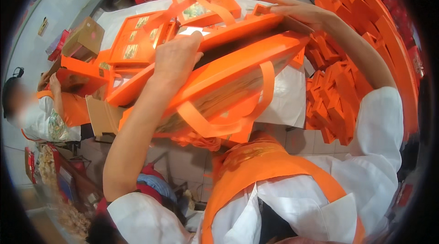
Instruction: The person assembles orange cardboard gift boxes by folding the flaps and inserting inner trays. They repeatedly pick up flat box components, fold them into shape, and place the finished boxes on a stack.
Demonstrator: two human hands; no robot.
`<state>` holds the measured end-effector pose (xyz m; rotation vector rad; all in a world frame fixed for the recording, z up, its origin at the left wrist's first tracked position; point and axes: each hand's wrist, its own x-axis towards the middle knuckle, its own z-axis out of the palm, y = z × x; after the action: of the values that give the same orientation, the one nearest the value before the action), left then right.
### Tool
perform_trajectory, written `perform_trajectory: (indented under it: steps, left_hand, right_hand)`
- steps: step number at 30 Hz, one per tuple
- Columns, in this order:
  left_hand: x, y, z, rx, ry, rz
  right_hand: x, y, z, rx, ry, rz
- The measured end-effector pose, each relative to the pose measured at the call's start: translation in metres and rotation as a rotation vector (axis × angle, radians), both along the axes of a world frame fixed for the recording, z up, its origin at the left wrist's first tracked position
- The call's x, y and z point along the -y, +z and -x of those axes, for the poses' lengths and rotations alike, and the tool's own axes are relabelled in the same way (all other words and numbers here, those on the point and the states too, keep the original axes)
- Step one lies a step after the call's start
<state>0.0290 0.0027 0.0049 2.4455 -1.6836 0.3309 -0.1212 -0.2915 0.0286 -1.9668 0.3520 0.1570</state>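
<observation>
A large orange gift bag [240, 59] is held up in front of me, tilted, with its long mouth spread and dark inside. One of its flat orange strap handles hangs in a loop on the near side. My left hand [176, 59] has its fingers curled over the far rim, left of the middle. At the bag's right end, my right hand [304, 14] grips the corner, its fingers reaching along the far edge and its thumb hidden. Beyond the far rim, a blurred orange strap crosses in front of an orange box with a picture panel [196, 10].
Orange boxes with small picture panels [137, 43] lie on a table with a white cover [286, 100]. Piled orange bags [336, 98] fill the right. Cardboard boxes [84, 38] stand at left, where a co-worker [55, 118] handles an orange box [80, 77]. Another person is low at left.
</observation>
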Motion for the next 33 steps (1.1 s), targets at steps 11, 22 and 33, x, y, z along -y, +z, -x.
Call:
perform_trajectory:
  steps: [11,22,33]
  left_hand:
    - [-0.006,-0.003,0.011,0.01,-0.018,-0.03]
    - [-0.003,-0.006,0.009,-0.006,-0.065,0.007]
    - [-0.006,-0.004,0.008,0.021,-0.09,0.054]
  right_hand:
    - [-0.035,0.009,0.043,-0.222,-0.008,0.079]
    - [-0.03,0.004,0.022,-0.355,0.054,0.898]
    - [-0.037,0.038,0.033,-0.597,-0.061,0.095]
